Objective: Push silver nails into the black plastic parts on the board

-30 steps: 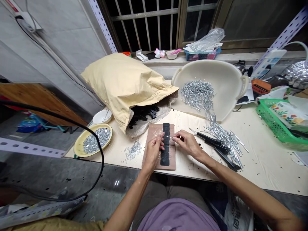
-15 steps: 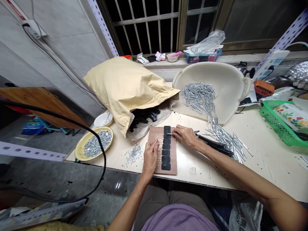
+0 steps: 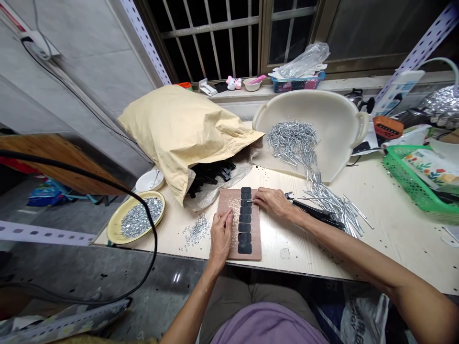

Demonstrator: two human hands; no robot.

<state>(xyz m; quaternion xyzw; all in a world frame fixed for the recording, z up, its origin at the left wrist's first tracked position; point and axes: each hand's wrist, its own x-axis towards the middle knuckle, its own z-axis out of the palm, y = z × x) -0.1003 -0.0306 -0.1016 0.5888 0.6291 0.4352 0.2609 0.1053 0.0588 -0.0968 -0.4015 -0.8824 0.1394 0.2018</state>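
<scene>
A brownish board [image 3: 256, 243] lies near the table's front edge, with a column of rounded black pieces [image 3: 245, 227] down its middle. My right hand [image 3: 272, 203] is pinched round a thin silvery metal pin [image 3: 250, 201], whose tip points left over the upper black pieces. At the board's left side, my left hand [image 3: 221, 234] rests with thumb and fingers pressed together; whatever they hold is too small to make out. Small clear bits [image 3: 196, 232] are scattered left of this hand. Black-handled pliers [image 3: 315, 214] lie beyond my right forearm.
A yellow plate [image 3: 112, 229] of small shiny pieces stands left, a white bowl [image 3: 150, 180] behind it. A cream sack [image 3: 172, 124] spills black strips. Metal pins [image 3: 340, 210] spread from a pale scoop-shaped basin [image 3: 333, 129]. A green basket [image 3: 405, 179] sits right. A black cable [image 3: 152, 224] hangs at left.
The whole view has shifted slightly, so things appear a little further left. My hands keep nearly the same places at the board, the pin still in my right fingers.
</scene>
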